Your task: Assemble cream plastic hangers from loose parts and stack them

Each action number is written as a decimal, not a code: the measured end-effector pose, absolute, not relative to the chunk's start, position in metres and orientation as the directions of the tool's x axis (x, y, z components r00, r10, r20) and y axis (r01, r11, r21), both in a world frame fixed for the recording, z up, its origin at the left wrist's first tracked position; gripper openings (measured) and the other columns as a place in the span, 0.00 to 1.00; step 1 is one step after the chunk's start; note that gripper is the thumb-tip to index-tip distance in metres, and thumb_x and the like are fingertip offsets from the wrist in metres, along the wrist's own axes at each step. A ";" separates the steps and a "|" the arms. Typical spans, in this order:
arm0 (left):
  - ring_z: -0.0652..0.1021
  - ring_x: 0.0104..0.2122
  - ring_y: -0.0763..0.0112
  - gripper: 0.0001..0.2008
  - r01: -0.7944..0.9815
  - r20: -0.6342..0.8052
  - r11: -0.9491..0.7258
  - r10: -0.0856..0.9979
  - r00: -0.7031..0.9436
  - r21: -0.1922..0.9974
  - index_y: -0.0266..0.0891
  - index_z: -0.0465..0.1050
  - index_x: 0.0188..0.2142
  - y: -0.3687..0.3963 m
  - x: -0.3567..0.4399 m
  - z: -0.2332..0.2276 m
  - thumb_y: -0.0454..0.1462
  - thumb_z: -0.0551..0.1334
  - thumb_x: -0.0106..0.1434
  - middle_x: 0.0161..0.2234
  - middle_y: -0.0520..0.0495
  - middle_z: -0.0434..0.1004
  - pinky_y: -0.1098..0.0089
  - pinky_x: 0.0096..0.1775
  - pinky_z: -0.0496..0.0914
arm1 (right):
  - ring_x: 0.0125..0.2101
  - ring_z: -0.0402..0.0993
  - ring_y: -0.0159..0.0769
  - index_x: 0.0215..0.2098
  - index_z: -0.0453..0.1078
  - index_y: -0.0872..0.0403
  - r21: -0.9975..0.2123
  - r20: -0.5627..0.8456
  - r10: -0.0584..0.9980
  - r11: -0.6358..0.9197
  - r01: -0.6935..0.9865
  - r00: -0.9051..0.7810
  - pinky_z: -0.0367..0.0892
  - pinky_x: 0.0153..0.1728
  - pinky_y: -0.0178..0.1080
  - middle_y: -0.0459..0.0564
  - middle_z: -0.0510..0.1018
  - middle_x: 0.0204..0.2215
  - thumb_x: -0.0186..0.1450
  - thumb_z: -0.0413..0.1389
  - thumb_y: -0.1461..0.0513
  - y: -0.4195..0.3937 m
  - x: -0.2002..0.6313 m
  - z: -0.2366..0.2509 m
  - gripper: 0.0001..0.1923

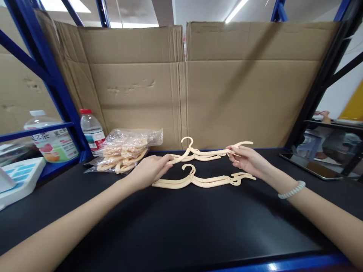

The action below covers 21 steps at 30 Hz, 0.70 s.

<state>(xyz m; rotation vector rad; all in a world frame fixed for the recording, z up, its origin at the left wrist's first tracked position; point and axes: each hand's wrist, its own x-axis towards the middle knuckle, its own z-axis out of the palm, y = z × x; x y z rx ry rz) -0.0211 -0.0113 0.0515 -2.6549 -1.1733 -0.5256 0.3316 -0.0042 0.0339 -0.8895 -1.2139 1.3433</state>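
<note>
Nearest the camera, two bare forearms reach in from the lower corners of the frame across the black table [181, 226]; a pale beaded bracelet [292, 190] sits on the wrist at lower right. Just past mid-frame lies a stack of cream hangers [202, 180], flat on the table, hooks pointing away. The left hand [149, 170] rests between this stack and the one behind, its fingers closed round the left end of the rear hangers [204, 153]. The right hand [246, 159] pinches their right end between thumb and fingertips. The rear bundle looks slightly raised, though whether it clears the table cannot be told.

Left of centre, a clear bag of hangers [126, 150] lies beside the left hand. Behind it stand a water bottle [91, 130] and, at the left edge, a larger bottle [49, 139]. A cardboard wall [227, 87] closes the back; a tablet [309, 164] lies at far right.

The likely trouble: the held hangers seem gripped only at their tips, so the bundle could fan apart or one could slip, and its hooks might snag the near stack.
</note>
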 end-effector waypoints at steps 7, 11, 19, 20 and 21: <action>0.71 0.38 0.64 0.13 0.558 0.288 -0.810 0.499 0.817 -0.181 0.39 0.72 0.35 -0.017 -0.028 0.077 0.41 0.51 0.69 0.36 0.44 0.73 0.65 0.41 0.63 | 0.27 0.71 0.32 0.31 0.77 0.56 -1.000 0.010 0.952 0.006 -0.016 -0.304 0.69 0.31 0.37 0.49 0.76 0.26 0.50 0.67 0.58 0.003 0.367 0.040 0.12; 0.70 0.34 0.66 0.12 0.474 0.128 -0.873 0.461 0.878 -0.112 0.39 0.72 0.31 -0.031 -0.022 0.082 0.37 0.53 0.68 0.29 0.47 0.72 0.68 0.37 0.62 | 0.31 0.73 0.34 0.29 0.78 0.55 -0.995 -0.028 0.901 0.014 0.094 -0.433 0.69 0.36 0.39 0.50 0.78 0.31 0.48 0.68 0.58 0.001 0.377 0.040 0.12; 0.73 0.31 0.67 0.06 0.514 0.079 -0.857 0.511 0.856 -0.024 0.40 0.71 0.27 -0.044 -0.015 0.079 0.34 0.61 0.61 0.26 0.50 0.74 0.68 0.37 0.63 | 0.34 0.68 0.35 0.25 0.76 0.55 -0.929 0.080 0.888 0.231 0.290 -0.453 0.64 0.37 0.37 0.49 0.73 0.32 0.47 0.67 0.56 0.001 0.374 0.042 0.12; 0.73 0.30 0.67 0.05 0.530 0.076 -0.847 0.527 0.847 -0.035 0.40 0.71 0.27 -0.044 -0.015 0.078 0.34 0.62 0.60 0.26 0.50 0.74 0.68 0.36 0.63 | 0.34 0.68 0.35 0.24 0.75 0.55 -0.916 0.069 0.882 0.241 0.321 -0.466 0.64 0.37 0.37 0.49 0.72 0.32 0.48 0.67 0.55 0.001 0.375 0.043 0.13; 0.73 0.30 0.67 0.05 0.545 0.068 -0.837 0.542 0.838 -0.047 0.40 0.71 0.27 -0.044 -0.015 0.078 0.33 0.63 0.60 0.26 0.50 0.74 0.69 0.35 0.62 | 0.34 0.67 0.36 0.23 0.75 0.56 -0.898 0.062 0.872 0.261 0.355 -0.486 0.63 0.37 0.37 0.48 0.72 0.31 0.49 0.66 0.54 0.001 0.375 0.044 0.13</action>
